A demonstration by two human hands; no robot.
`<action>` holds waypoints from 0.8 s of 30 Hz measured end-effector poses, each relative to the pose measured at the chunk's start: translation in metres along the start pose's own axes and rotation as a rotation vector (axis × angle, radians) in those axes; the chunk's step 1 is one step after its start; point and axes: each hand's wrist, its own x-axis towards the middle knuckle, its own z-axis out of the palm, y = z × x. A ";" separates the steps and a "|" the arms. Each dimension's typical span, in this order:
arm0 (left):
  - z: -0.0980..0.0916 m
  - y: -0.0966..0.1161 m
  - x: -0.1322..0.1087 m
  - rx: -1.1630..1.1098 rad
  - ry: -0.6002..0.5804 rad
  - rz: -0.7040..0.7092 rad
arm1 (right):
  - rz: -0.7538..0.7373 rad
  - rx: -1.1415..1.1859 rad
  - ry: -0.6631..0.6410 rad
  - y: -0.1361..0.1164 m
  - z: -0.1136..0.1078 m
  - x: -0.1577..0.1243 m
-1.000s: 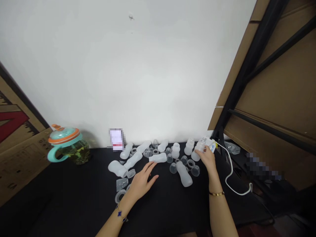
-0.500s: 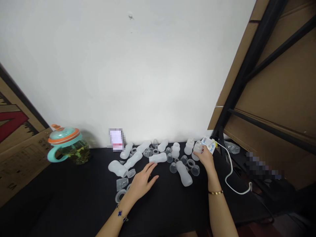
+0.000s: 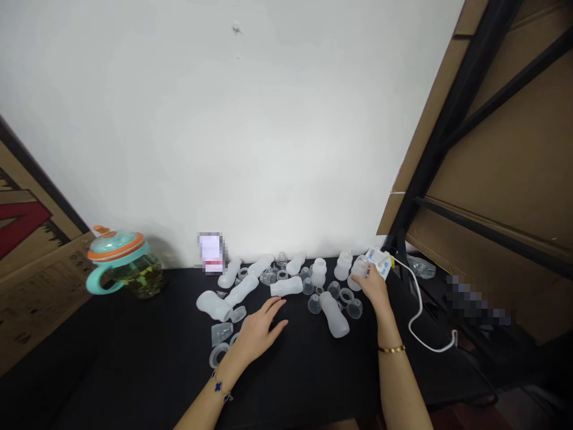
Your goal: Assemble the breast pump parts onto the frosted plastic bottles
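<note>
My left hand (image 3: 260, 328) hovers over or rests on the black table with its fingers apart and nothing in it, just in front of a frosted bottle lying on its side (image 3: 287, 286). My right hand (image 3: 373, 286) has its fingers around an upright capped bottle (image 3: 357, 276) at the back right. Left of that stands another capped bottle (image 3: 343, 266), then an open upright bottle (image 3: 319, 273). Between my hands a bottle (image 3: 335, 315) lies among clear caps (image 3: 354, 308) and rings (image 3: 346, 295). Several more bottles (image 3: 213, 305) lie at the left, beside a clear cap (image 3: 222, 334).
A teal teapot (image 3: 125, 263) with an orange-rimmed lid stands at the left, and a blurred phone-like object (image 3: 212, 252) leans on the wall. At the right are a white power strip (image 3: 378, 260), its cable (image 3: 419, 307) and a black metal frame (image 3: 439, 137).
</note>
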 end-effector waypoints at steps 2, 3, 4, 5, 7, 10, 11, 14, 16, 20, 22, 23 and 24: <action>0.000 0.000 0.000 -0.002 -0.002 0.000 | -0.003 0.010 0.000 -0.001 -0.001 -0.001; 0.000 0.000 0.000 -0.003 -0.001 -0.001 | -0.004 0.016 0.002 -0.001 -0.002 -0.002; 0.000 0.000 0.000 -0.002 -0.001 -0.003 | -0.008 0.024 0.007 -0.001 -0.004 -0.002; 0.000 0.000 0.000 0.000 -0.002 -0.005 | -0.016 0.035 0.015 -0.002 -0.005 -0.003; 0.000 0.000 0.000 0.004 -0.001 -0.009 | -0.042 0.066 0.045 -0.004 -0.009 -0.006; -0.002 0.001 0.000 0.008 0.003 -0.011 | -0.078 0.127 0.137 -0.013 -0.014 -0.013; -0.003 0.002 0.000 0.008 0.003 -0.011 | -0.089 0.147 0.183 -0.017 -0.016 -0.016; -0.005 0.004 0.000 -0.004 0.003 -0.012 | -0.169 0.200 0.385 -0.032 -0.018 -0.026; -0.006 0.005 0.000 -0.014 0.007 -0.009 | -0.289 0.229 0.538 -0.041 -0.018 -0.032; -0.009 0.010 0.001 -0.040 0.032 -0.001 | -0.472 0.268 0.711 -0.057 -0.011 -0.042; -0.011 0.012 0.001 -0.057 0.048 -0.003 | -0.573 0.282 0.687 -0.064 -0.004 -0.048; -0.012 0.013 0.001 -0.063 0.057 -0.003 | -0.624 0.288 0.648 -0.067 0.000 -0.052; -0.013 0.014 0.002 -0.064 0.063 -0.001 | -0.681 0.294 0.600 -0.071 0.005 -0.056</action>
